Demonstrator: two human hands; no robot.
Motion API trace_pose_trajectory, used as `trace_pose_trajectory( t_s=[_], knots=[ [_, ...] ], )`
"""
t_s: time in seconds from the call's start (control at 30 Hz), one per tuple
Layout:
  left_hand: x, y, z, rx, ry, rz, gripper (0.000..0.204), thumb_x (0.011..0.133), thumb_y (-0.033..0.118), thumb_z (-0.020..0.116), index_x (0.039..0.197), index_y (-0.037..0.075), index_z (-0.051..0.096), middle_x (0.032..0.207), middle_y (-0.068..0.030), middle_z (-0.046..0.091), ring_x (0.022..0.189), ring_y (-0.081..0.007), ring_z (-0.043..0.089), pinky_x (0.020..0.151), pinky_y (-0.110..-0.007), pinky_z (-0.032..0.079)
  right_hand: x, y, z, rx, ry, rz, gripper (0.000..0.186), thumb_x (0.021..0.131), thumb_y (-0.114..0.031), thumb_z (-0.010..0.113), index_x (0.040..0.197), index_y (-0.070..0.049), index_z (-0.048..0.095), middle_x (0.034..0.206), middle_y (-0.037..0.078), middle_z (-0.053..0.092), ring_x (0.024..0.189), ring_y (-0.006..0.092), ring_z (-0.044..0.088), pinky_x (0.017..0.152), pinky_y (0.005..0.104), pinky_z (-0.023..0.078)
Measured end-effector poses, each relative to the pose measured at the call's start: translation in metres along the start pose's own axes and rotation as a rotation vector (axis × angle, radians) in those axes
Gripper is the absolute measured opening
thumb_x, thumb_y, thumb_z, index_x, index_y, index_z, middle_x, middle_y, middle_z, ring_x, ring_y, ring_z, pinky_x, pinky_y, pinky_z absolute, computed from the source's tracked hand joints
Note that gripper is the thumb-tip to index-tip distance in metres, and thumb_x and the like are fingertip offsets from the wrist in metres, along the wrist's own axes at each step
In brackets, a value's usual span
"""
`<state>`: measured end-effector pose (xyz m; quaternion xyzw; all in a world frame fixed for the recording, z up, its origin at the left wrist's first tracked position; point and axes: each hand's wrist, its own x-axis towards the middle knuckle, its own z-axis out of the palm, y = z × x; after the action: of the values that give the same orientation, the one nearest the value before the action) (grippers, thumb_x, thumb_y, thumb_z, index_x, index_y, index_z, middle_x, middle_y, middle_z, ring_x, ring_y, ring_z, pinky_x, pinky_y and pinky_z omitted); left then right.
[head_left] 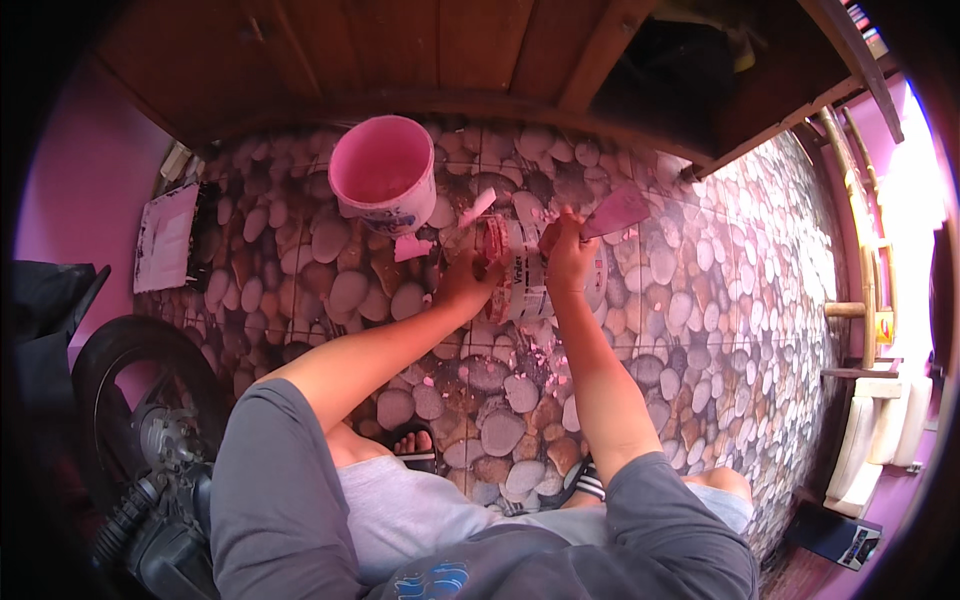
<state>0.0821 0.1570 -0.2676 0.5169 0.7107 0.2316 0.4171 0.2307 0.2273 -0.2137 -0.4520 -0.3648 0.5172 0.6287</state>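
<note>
A white paint bucket (531, 292) with printed sides lies tipped over on the floor, its pink-stained rim toward the left. My left hand (470, 281) is closed on that rim. In my right hand (568, 258), above the bucket's side, is a putty knife (617, 212) with a pink-smeared blade pointing up and right. Behind and left of my left hand stands a second bucket (424, 205), upright, its inside coated pink. Between the two buckets lie a curled pink paint peel (478, 207) and a flatter pink piece (412, 247). Small pink flakes (550, 367) are scattered nearer to me.
A dark wooden cabinet (430, 50) runs along the far side. At the left are a motorcycle wheel (100, 345) and a white panel (165, 240) by the wall. A bamboo frame (853, 220) stands at the right. My sandaled feet rest on the pebble-patterned tiles (700, 330).
</note>
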Motion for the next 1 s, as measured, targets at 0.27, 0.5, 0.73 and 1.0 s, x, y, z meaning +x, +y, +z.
trace_pose_trajectory(
  t_s=[0.27, 0.5, 0.73, 1.0],
  knots=[
    [0.003, 0.003, 0.025, -0.301, 0.019, 0.244, 0.055, 0.098, 0.054, 0.050, 0.091, 0.000, 0.063, 0.085, -0.0185, 0.068, 0.081, -0.0346, 0.066, 0.075, -0.040, 0.049, 0.002, -0.026, 0.001, 0.013, 0.048, 0.022, 0.034, 0.095, -0.014, 0.058, 0.066, -0.011, 0.042, 0.054, -0.003, 0.037, 0.045, 0.0083, 0.031, 0.043, 0.0275, 0.024],
    [0.004, 0.004, 0.005, -0.212, 0.076, 0.167, 0.055, 0.098, 0.053, 0.050, 0.093, 0.000, 0.064, 0.085, -0.0238, 0.066, 0.084, -0.0394, 0.064, 0.076, -0.044, 0.048, -0.012, -0.142, 0.025, 0.290, -0.300, -0.286, 0.035, 0.100, -0.017, 0.046, 0.067, -0.009, 0.045, 0.057, 0.002, 0.045, 0.046, 0.0140, 0.038, 0.044, 0.0297, 0.028],
    [0.000, 0.027, -0.002, -0.172, -0.236, -0.145, 0.043, 0.096, 0.044, 0.057, 0.100, 0.003, 0.070, 0.087, -0.0066, 0.069, 0.087, -0.0203, 0.065, 0.075, -0.039, 0.050, 0.030, 0.002, -0.013, -0.132, -0.052, -0.073, 0.033, 0.099, -0.018, 0.056, 0.068, -0.008, 0.047, 0.054, -0.004, 0.041, 0.048, 0.0079, 0.040, 0.046, 0.0276, 0.030],
    [0.019, -0.006, 0.019, -0.333, -0.220, 0.176, 0.046, 0.094, 0.043, 0.062, 0.106, -0.001, 0.065, 0.091, -0.0110, 0.068, 0.088, -0.0166, 0.064, 0.077, -0.034, 0.049, 0.017, -0.026, -0.011, 0.067, -0.019, 0.064, 0.034, 0.098, -0.018, 0.058, 0.068, -0.010, 0.045, 0.055, -0.004, 0.041, 0.048, 0.0060, 0.037, 0.044, 0.0263, 0.027]
  ],
)
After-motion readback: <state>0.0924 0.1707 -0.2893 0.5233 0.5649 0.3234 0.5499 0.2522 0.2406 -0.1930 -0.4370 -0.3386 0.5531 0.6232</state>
